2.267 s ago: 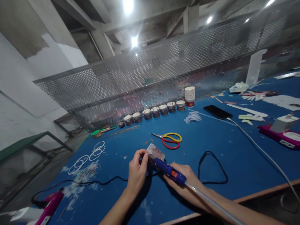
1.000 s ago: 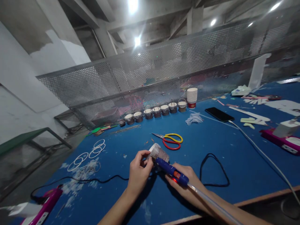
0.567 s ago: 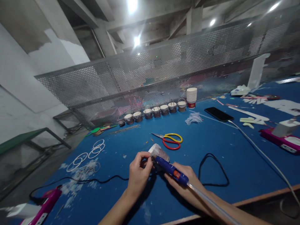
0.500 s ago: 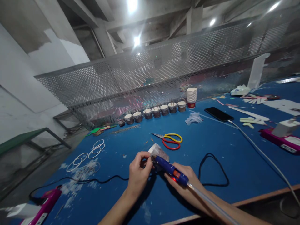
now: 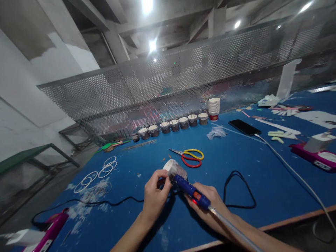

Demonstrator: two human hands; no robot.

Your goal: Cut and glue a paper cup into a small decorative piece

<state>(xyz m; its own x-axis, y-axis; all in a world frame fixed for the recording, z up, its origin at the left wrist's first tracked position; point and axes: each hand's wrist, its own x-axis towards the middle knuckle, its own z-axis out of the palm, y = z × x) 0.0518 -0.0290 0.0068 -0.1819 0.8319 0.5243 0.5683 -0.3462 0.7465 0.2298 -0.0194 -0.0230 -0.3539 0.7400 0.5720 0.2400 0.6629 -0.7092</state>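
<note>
My left hand (image 5: 155, 189) is closed, pinching the near side of a small paper cup (image 5: 181, 170) that lies tilted with its pale rim to the left. A wrap covers the cup's side. My right hand (image 5: 208, 201) is wrapped round a blue hot glue gun (image 5: 193, 190) with a clear glue stick running out of its back. The gun's tip points at the cup beside my left fingertips; the exact contact is hidden. Just beyond the cup lie scissors (image 5: 190, 156) with one yellow and one red handle.
Several wrapped cups (image 5: 174, 125) stand in a row by the perforated metal screen (image 5: 136, 94), beside a stack of paper cups (image 5: 214, 108). White rings (image 5: 107, 166) lie left, a phone (image 5: 244, 127) right. A black cord (image 5: 115, 203) crosses the blue table; magenta power strips (image 5: 52, 231) sit at both sides.
The cup has turned and shifted slightly left in my left hand, showing more of its rim and side. The glue gun stays almost in place at it.
</note>
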